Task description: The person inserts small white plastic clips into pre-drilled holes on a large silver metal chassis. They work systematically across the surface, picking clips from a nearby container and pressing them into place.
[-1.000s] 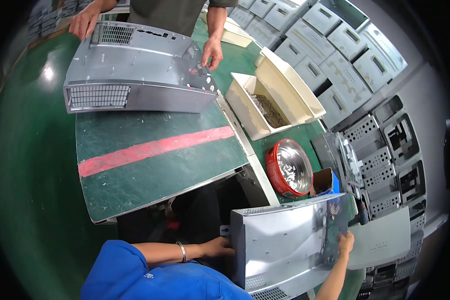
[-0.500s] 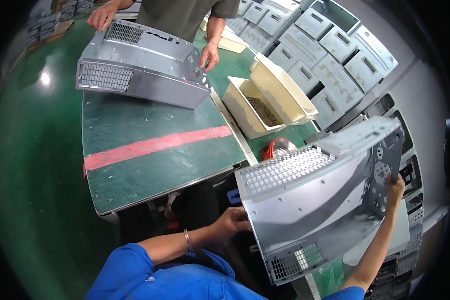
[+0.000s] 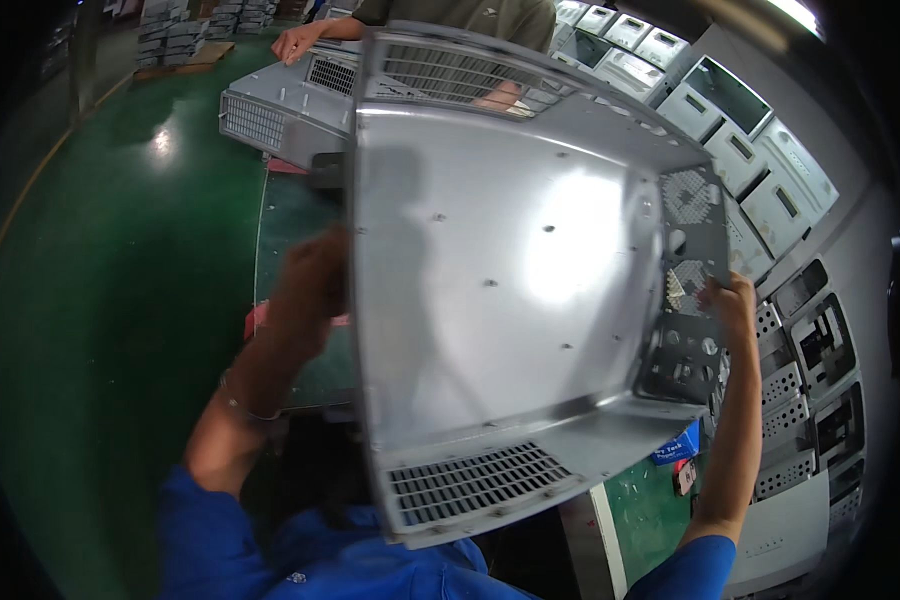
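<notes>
A large grey sheet-metal chassis (image 3: 490, 380) is raised in front of me, its shallow inside facing me. Slotted vent grilles run along its top and bottom walls. At its left edge is my left hand (image 3: 315, 280), smeared by motion, its fingers partly hidden but closed at the rim. On the right, my right hand (image 3: 732, 302) grips the dark end wall (image 3: 682, 345), which has round holes and perforated patches. Behind the chassis, a co-worker's hand (image 3: 305, 40) rests on a second metal chassis (image 3: 300, 125) of similar shape.
Partly covered by the chassis is a green-topped table (image 3: 300, 240) with red tape. Stacked light-coloured metal panels (image 3: 760, 180) stand at the right, with perforated panels (image 3: 785, 400) below them. A blue box (image 3: 678, 443) lies at lower right. Stacked parts (image 3: 170, 40) sit on a pallet far left.
The chassis has been lifted and turned to face me, moving up and left. My left hand has risen with it. The view has shifted, and the co-worker's chassis is now partly covered.
</notes>
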`<action>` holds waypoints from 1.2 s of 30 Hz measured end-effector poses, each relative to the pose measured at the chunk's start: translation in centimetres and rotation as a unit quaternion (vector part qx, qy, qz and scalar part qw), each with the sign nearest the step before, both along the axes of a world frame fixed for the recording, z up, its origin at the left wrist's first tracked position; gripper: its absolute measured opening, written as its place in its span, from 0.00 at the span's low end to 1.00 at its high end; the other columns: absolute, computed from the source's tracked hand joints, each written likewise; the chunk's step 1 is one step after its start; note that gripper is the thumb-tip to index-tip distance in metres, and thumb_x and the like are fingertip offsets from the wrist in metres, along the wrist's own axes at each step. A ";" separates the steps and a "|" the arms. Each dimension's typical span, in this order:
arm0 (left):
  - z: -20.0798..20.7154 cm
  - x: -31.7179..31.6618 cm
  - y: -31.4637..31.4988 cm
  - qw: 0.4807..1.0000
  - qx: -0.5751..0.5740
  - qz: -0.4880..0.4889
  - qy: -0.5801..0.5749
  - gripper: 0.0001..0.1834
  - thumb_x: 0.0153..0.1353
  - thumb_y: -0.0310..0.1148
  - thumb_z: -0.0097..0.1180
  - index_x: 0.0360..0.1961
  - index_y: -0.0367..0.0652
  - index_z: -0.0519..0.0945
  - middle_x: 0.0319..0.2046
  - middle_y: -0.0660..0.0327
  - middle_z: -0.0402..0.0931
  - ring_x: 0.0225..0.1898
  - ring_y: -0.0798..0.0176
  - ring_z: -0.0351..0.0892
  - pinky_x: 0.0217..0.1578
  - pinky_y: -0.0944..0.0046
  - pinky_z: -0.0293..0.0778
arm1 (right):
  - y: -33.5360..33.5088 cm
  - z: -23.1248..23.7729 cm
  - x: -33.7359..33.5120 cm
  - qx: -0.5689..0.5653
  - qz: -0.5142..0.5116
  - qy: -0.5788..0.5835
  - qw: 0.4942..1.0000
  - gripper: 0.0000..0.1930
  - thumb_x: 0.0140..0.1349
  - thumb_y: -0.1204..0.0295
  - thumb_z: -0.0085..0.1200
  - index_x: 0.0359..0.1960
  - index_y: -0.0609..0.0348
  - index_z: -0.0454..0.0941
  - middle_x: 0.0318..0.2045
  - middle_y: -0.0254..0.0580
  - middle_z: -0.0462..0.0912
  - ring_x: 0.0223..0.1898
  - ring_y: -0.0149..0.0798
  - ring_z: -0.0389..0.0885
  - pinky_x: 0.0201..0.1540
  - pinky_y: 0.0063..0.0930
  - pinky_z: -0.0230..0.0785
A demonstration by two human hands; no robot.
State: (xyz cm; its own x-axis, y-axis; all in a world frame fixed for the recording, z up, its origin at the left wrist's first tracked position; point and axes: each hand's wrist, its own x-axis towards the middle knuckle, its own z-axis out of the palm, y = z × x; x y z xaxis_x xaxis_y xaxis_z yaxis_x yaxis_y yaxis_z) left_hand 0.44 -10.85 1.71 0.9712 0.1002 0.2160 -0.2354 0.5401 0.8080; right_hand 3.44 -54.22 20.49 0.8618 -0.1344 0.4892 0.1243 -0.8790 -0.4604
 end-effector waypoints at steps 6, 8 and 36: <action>0.0 -0.1 6.5 0.987 -0.023 0.121 0.103 0.27 0.57 0.52 0.40 0.34 0.33 0.73 0.25 0.60 0.73 0.24 0.72 0.71 0.27 0.73 0.68 | 9.1 -6.5 8.5 -0.072 0.040 0.068 0.994 0.05 0.47 0.75 0.49 0.24 0.65 0.74 0.16 0.37 0.74 0.18 0.27 0.69 0.20 0.23 0.60; -2.1 0.5 8.7 0.983 0.010 0.133 0.124 0.27 0.54 0.53 0.44 0.31 0.34 0.74 0.22 0.61 0.72 0.21 0.73 0.70 0.22 0.75 0.68 | 9.7 -9.1 11.7 -0.057 0.053 0.099 0.992 0.05 0.47 0.76 0.49 0.25 0.64 0.75 0.17 0.36 0.74 0.18 0.27 0.68 0.20 0.23 0.59; -6.3 2.9 10.8 0.914 0.151 0.164 0.340 0.17 0.56 0.35 0.38 0.29 0.28 0.72 0.19 0.60 0.70 0.18 0.71 0.68 0.19 0.73 0.65 | 10.7 -18.2 17.1 -0.061 0.089 0.287 0.952 0.09 0.43 0.69 0.48 0.21 0.62 0.75 0.16 0.44 0.75 0.21 0.38 0.74 0.26 0.29 0.62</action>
